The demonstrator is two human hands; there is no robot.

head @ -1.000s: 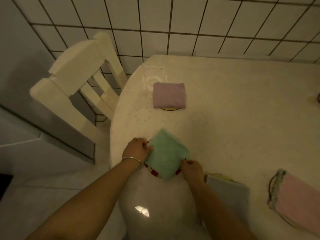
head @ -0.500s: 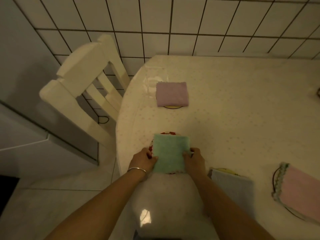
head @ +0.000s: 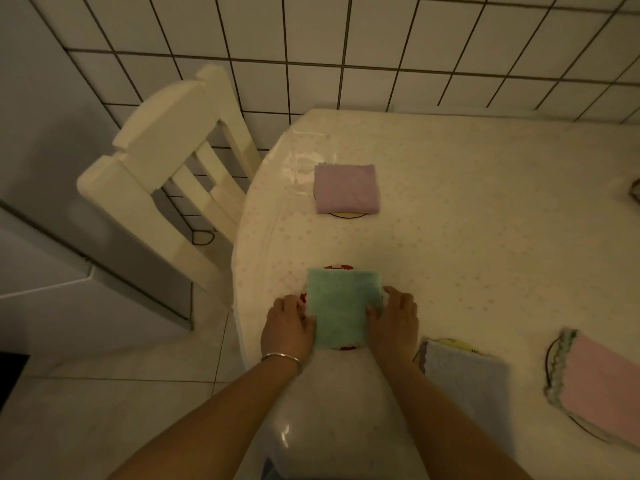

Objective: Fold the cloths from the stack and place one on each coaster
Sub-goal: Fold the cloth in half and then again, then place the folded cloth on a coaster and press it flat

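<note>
A folded green cloth (head: 341,306) lies square on a red-patterned coaster (head: 337,268) near the table's (head: 485,237) front edge, only slivers of the coaster showing at its far and near sides. The left hand (head: 289,329) holds the cloth's left edge with curled fingers, a metal bangle (head: 281,358) on its wrist; the right hand (head: 394,320) grips the right edge likewise. Farther back, a folded lilac cloth (head: 345,188) covers a yellow coaster (head: 348,214). To the right sit a grey-blue cloth (head: 464,372) and a pink cloth (head: 602,379) on their own coasters. A cream wooden chair (head: 166,174) stands left of the table against a tiled wall (head: 381,46).
</note>
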